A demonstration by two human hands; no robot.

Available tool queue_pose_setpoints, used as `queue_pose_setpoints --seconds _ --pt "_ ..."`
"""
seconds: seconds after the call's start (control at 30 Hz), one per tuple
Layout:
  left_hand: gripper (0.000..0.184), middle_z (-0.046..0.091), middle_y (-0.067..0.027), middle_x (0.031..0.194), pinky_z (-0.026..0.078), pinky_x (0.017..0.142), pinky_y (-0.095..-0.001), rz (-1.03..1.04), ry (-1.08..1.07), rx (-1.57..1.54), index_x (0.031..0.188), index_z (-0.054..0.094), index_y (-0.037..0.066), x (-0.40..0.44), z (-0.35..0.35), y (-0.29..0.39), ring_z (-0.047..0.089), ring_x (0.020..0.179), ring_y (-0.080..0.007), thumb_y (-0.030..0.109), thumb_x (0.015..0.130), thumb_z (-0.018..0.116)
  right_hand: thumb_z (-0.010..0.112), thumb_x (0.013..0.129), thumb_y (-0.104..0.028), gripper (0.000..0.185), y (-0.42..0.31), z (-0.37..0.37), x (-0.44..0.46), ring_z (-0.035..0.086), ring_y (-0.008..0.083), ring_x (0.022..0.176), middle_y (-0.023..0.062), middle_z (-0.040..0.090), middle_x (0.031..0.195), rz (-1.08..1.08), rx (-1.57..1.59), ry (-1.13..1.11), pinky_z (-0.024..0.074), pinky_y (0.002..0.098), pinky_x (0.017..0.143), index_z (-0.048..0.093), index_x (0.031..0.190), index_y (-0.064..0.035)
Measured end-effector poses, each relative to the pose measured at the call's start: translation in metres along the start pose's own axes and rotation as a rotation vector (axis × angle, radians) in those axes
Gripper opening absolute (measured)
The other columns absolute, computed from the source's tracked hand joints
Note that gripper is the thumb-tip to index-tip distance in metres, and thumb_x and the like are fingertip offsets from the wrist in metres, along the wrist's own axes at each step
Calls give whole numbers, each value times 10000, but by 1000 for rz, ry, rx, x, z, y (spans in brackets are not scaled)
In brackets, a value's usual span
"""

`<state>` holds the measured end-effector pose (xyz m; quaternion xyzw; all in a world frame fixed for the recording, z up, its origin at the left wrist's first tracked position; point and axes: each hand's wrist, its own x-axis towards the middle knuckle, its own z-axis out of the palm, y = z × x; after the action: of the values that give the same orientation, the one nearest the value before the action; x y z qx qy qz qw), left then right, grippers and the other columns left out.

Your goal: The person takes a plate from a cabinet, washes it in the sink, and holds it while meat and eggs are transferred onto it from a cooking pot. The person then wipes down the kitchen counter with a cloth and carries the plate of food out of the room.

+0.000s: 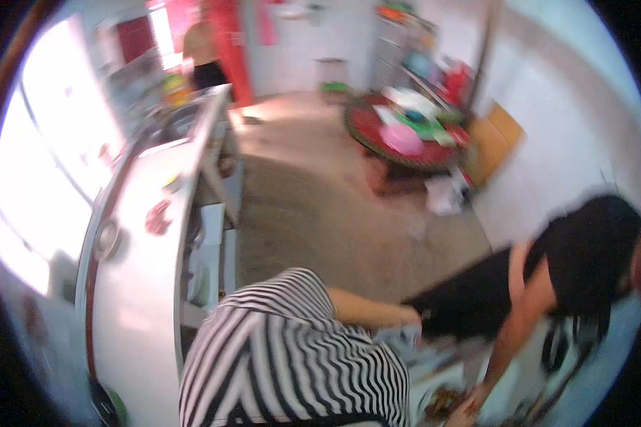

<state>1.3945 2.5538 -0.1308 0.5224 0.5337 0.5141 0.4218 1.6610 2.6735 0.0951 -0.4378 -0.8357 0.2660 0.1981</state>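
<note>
A bare forearm comes out of my striped sleeve [292, 341] at the bottom centre and reaches right. At its end my left hand [409, 319] is closed at a pale bluish thing [400, 337], too blurred to name. Close by, lower right, a round dish [441, 402] holds brownish food, with a co-worker's hand [468, 407] at its edge. My right hand is not in view.
A person in black [584, 256] leans in at the right. On the left runs a long white counter [139, 285] with a metal bowl [107, 238]. Behind are a round red table [363, 124], a cardboard sheet [495, 142] and another person [201, 53].
</note>
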Motion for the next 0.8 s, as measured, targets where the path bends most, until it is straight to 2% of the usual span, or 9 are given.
queue_pose_setpoints --seconds 0.1,0.13,0.2,0.23,0.27,0.3,0.37,0.53,0.8 --pt "325 536 -122 1095 410 862 -348 287 -175 568 1086 539 82 15 -17 -31 518 989 -256 202 785 528 421 873 -326 362 -5 -25 -30 536 123 696 81 597 853 260 219 90 442 240 613 571 1029 -35" --pt "332 534 -105 1102 418 840 -371 -21 -290 180 1101 517 81 13 -19 -9 520 972 -256 226 805 479 450 864 -294 303 46 -23 -41 492 77 617 28 553 713 220 289 182 426 207 567 585 927 -31" --pt "359 529 -72 1117 433 798 -418 -713 -53 -799 1133 474 80 10 -15 42 524 939 -257 273 845 379 457 866 -255 266 8 -39 -60 500 84 632 31 530 697 329 527 383 440 220 559 577 887 -19" --pt "369 541 -90 1091 450 745 -443 -844 23 -725 1124 455 76 16 -6 82 538 884 -266 311 857 358 456 867 -238 264 6 -48 -75 517 93 652 49 541 701 295 672 500 452 227 551 568 896 -1" --pt "359 554 -103 1064 471 716 -417 -870 24 -885 1106 462 65 23 -19 29 554 847 -253 301 869 334 430 876 -205 264 2 -58 -87 541 116 624 74 547 699 237 635 567 462 234 536 551 891 28" --pt "275 580 -105 995 490 635 -359 -828 86 -803 1009 516 41 31 -12 42 580 729 -227 184 775 536 407 880 -182 268 -4 -78 -100 551 135 578 94 542 690 223 608 534 468 235 517 539 874 51" --pt "251 574 -126 986 498 638 -333 -870 41 -740 1037 477 35 42 -10 43 574 730 -213 172 844 391 405 874 -174 251 -6 -97 -122 555 157 504 90 540 650 188 615 747 470 246 479 538 867 39" --pt "193 572 -137 925 496 579 -306 -981 -115 -882 980 476 28 54 11 35 563 656 -218 118 823 408 442 867 -234 285 27 -154 -150 557 147 520 70 542 663 203 459 1207 462 246 467 557 874 27" --pt "218 573 -144 961 496 571 -367 -1091 -108 -831 997 484 49 54 36 19 566 644 -246 172 824 434 449 866 -237 291 132 -211 -72 590 163 576 81 549 710 307 522 1071 483 241 517 545 943 27"
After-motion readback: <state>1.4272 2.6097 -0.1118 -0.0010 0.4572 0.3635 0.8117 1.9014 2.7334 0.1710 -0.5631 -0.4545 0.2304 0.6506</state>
